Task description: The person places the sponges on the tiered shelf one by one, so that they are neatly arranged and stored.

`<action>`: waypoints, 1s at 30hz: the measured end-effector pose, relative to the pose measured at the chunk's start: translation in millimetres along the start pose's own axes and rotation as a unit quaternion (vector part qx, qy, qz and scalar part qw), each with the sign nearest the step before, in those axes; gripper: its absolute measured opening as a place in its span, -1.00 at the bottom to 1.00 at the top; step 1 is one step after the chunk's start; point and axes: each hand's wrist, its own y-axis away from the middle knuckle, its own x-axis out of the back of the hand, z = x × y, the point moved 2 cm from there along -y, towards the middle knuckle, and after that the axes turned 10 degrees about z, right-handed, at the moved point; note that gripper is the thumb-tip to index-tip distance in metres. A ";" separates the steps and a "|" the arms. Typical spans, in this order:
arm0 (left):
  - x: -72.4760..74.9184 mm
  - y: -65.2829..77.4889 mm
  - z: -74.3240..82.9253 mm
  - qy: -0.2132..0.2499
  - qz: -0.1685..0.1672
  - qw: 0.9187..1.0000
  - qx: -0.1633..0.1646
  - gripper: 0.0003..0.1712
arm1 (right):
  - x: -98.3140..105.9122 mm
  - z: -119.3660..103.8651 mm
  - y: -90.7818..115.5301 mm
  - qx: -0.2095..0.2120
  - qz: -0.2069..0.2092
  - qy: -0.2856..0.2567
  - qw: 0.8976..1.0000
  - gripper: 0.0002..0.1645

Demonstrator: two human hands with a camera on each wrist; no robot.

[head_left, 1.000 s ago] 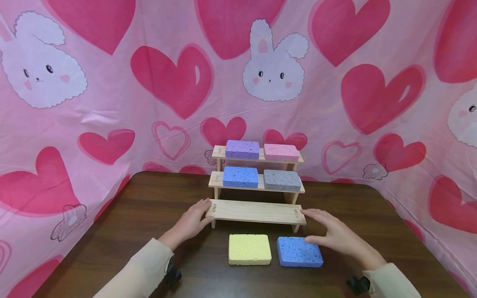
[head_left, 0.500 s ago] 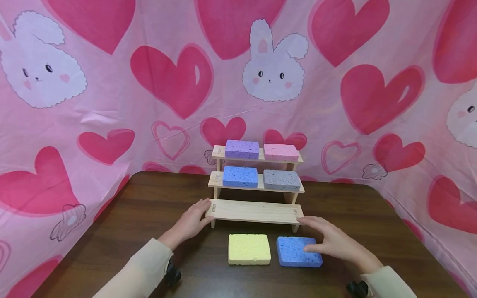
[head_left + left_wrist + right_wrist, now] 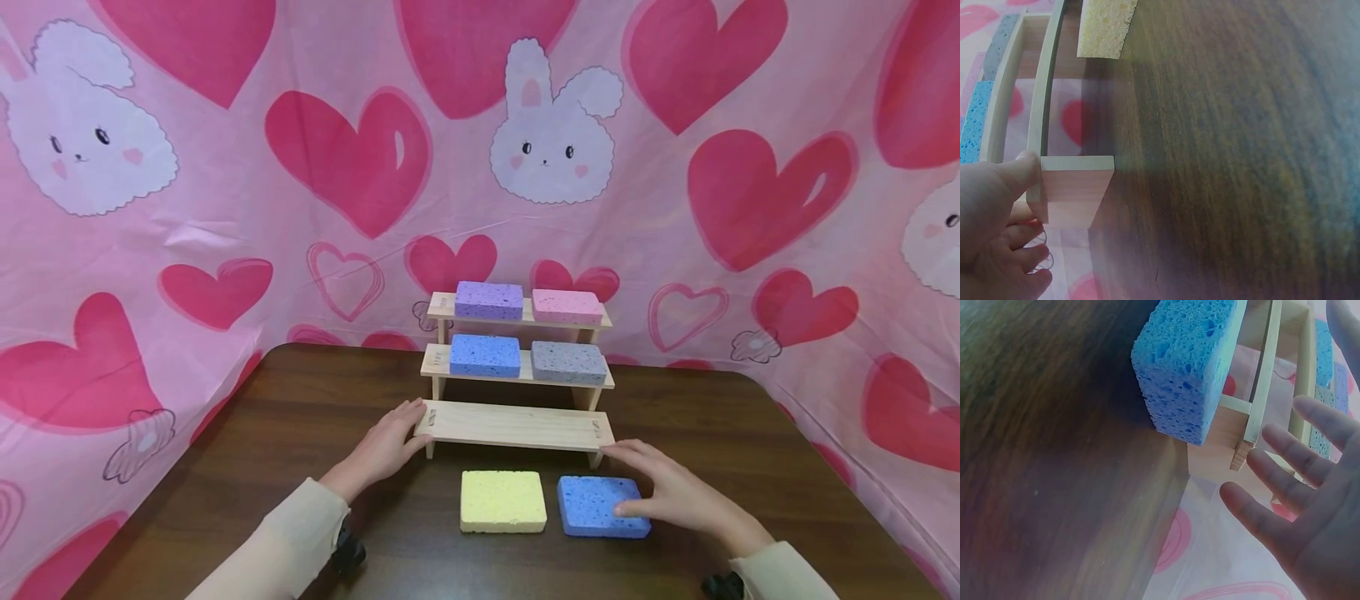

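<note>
A three-tier wooden display rack (image 3: 517,425) stands on the table. My left hand (image 3: 386,442) holds the left end of its lowest shelf, thumb at the front edge; in the left wrist view the thumb (image 3: 1019,172) and fingers lie on either side of the board's end. My right hand (image 3: 667,483) hovers over the right side of a blue sponge (image 3: 596,504), fingers spread and straight, fingertips near the shelf's right end. The right wrist view shows its palm with nothing in it. Left of that sponge lies a yellow sponge (image 3: 502,502) on the table.
A second blue sponge (image 3: 484,356) and a grey sponge (image 3: 568,362) sit on the middle shelf. Purple (image 3: 489,300) and pink (image 3: 566,307) sponges sit on the top one. Behind the dark wooden table (image 3: 315,400) hangs a pink heart-patterned cloth (image 3: 450,208).
My right hand has moved slightly forward off the shelf's right end, down toward the near blue sponge. The left hand has stayed at the rack, and the sponges have not moved.
</note>
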 end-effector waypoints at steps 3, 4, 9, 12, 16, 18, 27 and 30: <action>-0.2 -0.6 -0.1 0.000 0.001 1.000 0.000 -0.34 | -0.5 0.9 0.4 0.001 0.005 0.011 1.000 -0.16; -0.2 -0.7 -0.1 -0.001 0.001 1.000 0.000 -0.34 | -0.8 1.3 0.6 0.000 0.005 0.013 1.000 -0.16; -0.5 -0.7 -0.5 -0.002 0.000 1.000 0.000 -0.34 | -3.3 2.7 2.3 0.014 -0.003 0.010 1.000 -0.18; -0.6 -0.8 -0.6 -0.003 -0.002 1.000 0.002 -0.34 | -5.9 3.5 3.3 0.012 -0.012 0.014 1.000 -0.17; -0.8 -0.8 -0.3 -0.004 -0.003 1.000 0.005 -0.35 | -9.4 5.2 4.3 -0.001 -0.028 0.019 0.999 -0.14; -0.7 -0.8 -0.2 -0.004 -0.002 1.000 0.005 -0.35 | -11.1 5.9 5.2 0.006 -0.027 0.025 0.999 -0.14; -0.7 -0.5 -0.5 -0.002 -0.001 1.000 0.004 -0.34 | -16.5 9.1 9.0 0.046 -0.027 0.016 0.998 -0.13; -1.0 -0.6 -0.5 -0.001 -0.003 1.000 0.004 -0.34 | -17.4 9.6 9.5 0.048 -0.031 0.014 0.998 -0.13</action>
